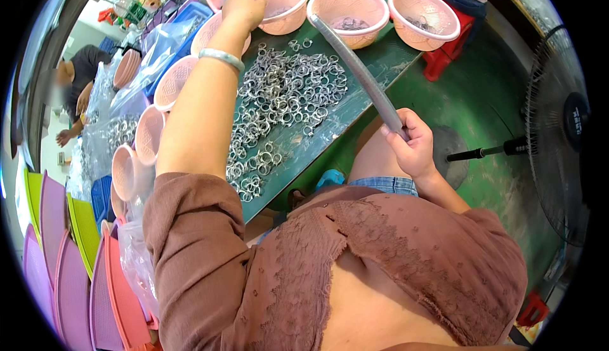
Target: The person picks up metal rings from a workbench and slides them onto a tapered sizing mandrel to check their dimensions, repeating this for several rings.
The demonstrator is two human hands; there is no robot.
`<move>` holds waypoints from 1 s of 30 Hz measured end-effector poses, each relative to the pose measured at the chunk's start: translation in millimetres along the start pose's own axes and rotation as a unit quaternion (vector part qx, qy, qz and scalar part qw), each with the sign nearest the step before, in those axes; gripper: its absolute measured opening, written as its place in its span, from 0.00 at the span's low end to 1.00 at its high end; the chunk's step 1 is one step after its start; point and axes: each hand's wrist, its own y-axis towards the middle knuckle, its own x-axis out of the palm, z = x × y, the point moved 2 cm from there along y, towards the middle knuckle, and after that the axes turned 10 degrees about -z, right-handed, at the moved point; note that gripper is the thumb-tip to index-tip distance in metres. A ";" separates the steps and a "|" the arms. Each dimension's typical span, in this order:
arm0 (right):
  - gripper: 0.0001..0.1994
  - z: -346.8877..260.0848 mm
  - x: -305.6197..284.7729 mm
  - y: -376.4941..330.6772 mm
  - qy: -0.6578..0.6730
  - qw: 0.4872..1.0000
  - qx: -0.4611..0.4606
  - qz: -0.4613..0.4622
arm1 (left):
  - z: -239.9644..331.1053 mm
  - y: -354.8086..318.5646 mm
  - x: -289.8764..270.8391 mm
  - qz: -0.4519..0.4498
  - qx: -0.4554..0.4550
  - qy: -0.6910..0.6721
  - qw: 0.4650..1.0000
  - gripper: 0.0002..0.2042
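My right hand (413,143) is closed around the thick end of a grey tapered rod (358,72), which looks like a ring mandrel. The rod points up and away to the left, its thin tip overlapping the rim of the middle pink basket (349,7). No ring shows on it. Stretched forward, my left hand (244,9) is at the left rim of another pink basket (283,9), fingers curled together; whatever they hold is hidden. Below that forearm, a loose spread of silver metal rings (285,87) covers part of the green table (317,151).
A third basket (424,18) with some rings stands at the table's right corner. More pink baskets (151,134) line the left side, near plastic bags and stacked coloured baskets (73,275). A black fan (561,125) stands right. People are at far left and upper right, near a red stool (447,46).
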 end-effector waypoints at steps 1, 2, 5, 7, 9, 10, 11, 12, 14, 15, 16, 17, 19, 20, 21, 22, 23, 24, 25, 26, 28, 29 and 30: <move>0.04 0.7 1.1 0.9 0.000 1.000 -0.005 -0.001 | -3.9 -7.0 -0.3 0.000 0.020 -0.002 1.000 0.17; 0.04 1.7 1.6 1.6 -0.001 1.000 -0.011 -0.001 | -8.1 -15.0 -0.5 0.000 0.041 -0.005 0.999 0.17; 0.04 1.8 4.3 3.0 -0.027 0.999 -0.016 -0.019 | -27.2 -56.7 0.4 -0.170 0.056 -0.011 0.984 0.14; 0.04 3.3 6.1 5.0 -0.056 0.998 -0.023 -0.030 | -26.2 -89.5 3.1 -0.251 0.012 0.105 0.962 0.14; 0.04 7.0 9.1 6.7 -0.083 0.995 -0.038 -0.040 | -25.5 -112.6 9.3 -0.276 -0.040 0.176 0.944 0.14; 0.04 7.7 11.0 7.6 -0.089 0.994 -0.034 -0.051 | -31.7 -120.5 14.1 -0.287 -0.059 0.162 0.942 0.14; 0.05 8.3 13.5 8.3 -0.096 0.993 -0.030 -0.061 | -37.4 -127.2 17.6 -0.272 -0.054 0.140 0.950 0.12; 0.05 8.7 15.4 8.5 -0.104 0.992 -0.026 -0.068 | -41.5 -130.8 21.3 -0.247 -0.056 0.106 0.961 0.11; 0.05 7.0 23.4 9.8 -0.080 0.994 -0.033 -0.065 | -50.5 -133.8 23.2 -0.247 -0.041 -0.010 0.968 0.09; 0.05 6.4 26.0 10.9 -0.067 0.995 -0.038 -0.063 | -54.6 -135.5 21.9 -0.251 -0.055 -0.097 0.961 0.08; 0.06 6.1 26.9 11.4 -0.090 0.993 -0.039 -0.069 | -58.3 -137.7 20.2 -0.254 -0.068 -0.184 0.947 0.07; 0.06 5.7 27.6 12.0 -0.114 0.990 -0.041 -0.076 | -60.0 -140.4 19.5 -0.254 -0.081 -0.270 0.925 0.06; 0.06 3.7 30.2 13.2 -0.157 0.983 -0.043 -0.089 | -58.0 -146.7 15.7 -0.220 -0.093 -0.456 0.857 0.05; 0.06 2.4 31.3 13.7 -0.178 0.979 -0.041 -0.096 | -55.4 -149.7 13.4 -0.200 -0.097 -0.543 0.810 0.05; 0.05 1.2 32.2 14.3 -0.199 0.974 -0.040 -0.102 | -50.3 -152.2 10.6 -0.194 -0.113 -0.568 0.791 0.05; 0.05 0.2 33.1 14.7 -0.218 0.969 -0.039 -0.106 | -51.3 -152.8 9.5 -0.201 -0.118 -0.551 0.801 0.04; 0.05 -0.8 34.1 15.0 -0.236 0.965 -0.037 -0.109 | -52.6 -153.2 8.3 -0.208 -0.123 -0.534 0.810 0.04; 0.05 -1.5 35.3 14.8 -0.255 0.960 -0.035 -0.114 | -54.2 -154.6 7.9 -0.215 -0.129 -0.517 0.818 0.04; 0.05 -2.7 36.5 15.0 -0.260 0.958 -0.033 -0.118 | -58.9 -153.9 11.6 -0.203 -0.117 -0.469 0.851 0.06; 0.05 -4.4 37.8 15.4 -0.265 0.956 -0.031 -0.123 | -58.7 -155.3 11.8 -0.201 -0.110 -0.459 0.858 0.07; 0.05 -6.0 39.9 15.6 -0.276 0.952 -0.034 -0.125 | -55.4 -158.0 12.2 -0.197 -0.095 -0.438 0.872 0.10; 0.05 -6.5 40.4 16.0 -0.284 0.950 -0.040 -0.124 | -57.0 -159.0 15.4 -0.189 -0.086 -0.447 0.870 0.13; 0.05 -6.9 41.2 16.4 -0.290 0.948 -0.046 -0.123 | -55.8 -160.5 16.3 -0.195 -0.081 -0.441 0.873 0.13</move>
